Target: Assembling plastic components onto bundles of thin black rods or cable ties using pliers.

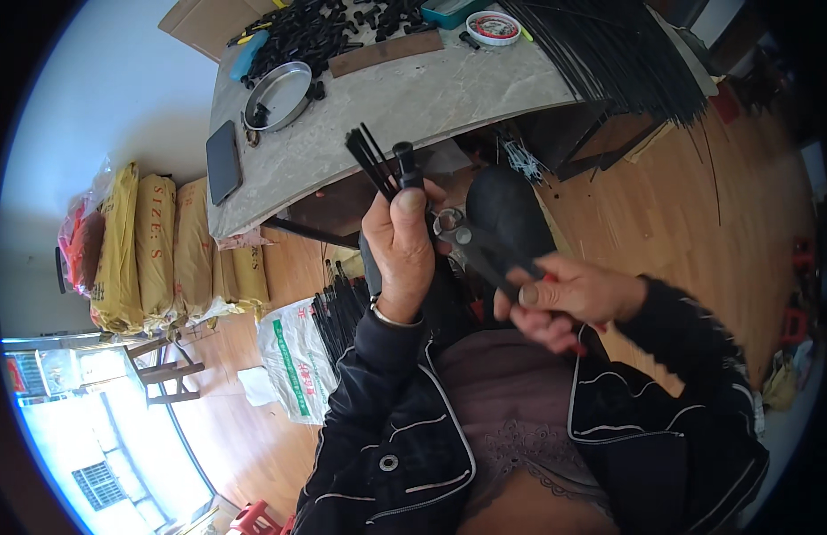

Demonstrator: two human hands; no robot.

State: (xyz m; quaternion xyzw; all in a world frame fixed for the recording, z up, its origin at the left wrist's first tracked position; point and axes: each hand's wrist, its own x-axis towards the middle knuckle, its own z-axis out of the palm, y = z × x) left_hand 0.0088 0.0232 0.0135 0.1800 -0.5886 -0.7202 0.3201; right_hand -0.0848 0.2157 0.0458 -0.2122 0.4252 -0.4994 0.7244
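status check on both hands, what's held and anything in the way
Left hand: gripping black rods and a black plastic piece. Right hand: gripping pincers. Pincers' head close to left hand, nothing seen blocking between.

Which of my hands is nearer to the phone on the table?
Left. Your left hand is to the right of the phone; your right hand, holding pliers, is farther right.

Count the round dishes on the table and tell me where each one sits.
2. A silver metal dish sits on the table's left part, near the phone; a smaller white dish sits right of the brown strip. Others may be out of frame.
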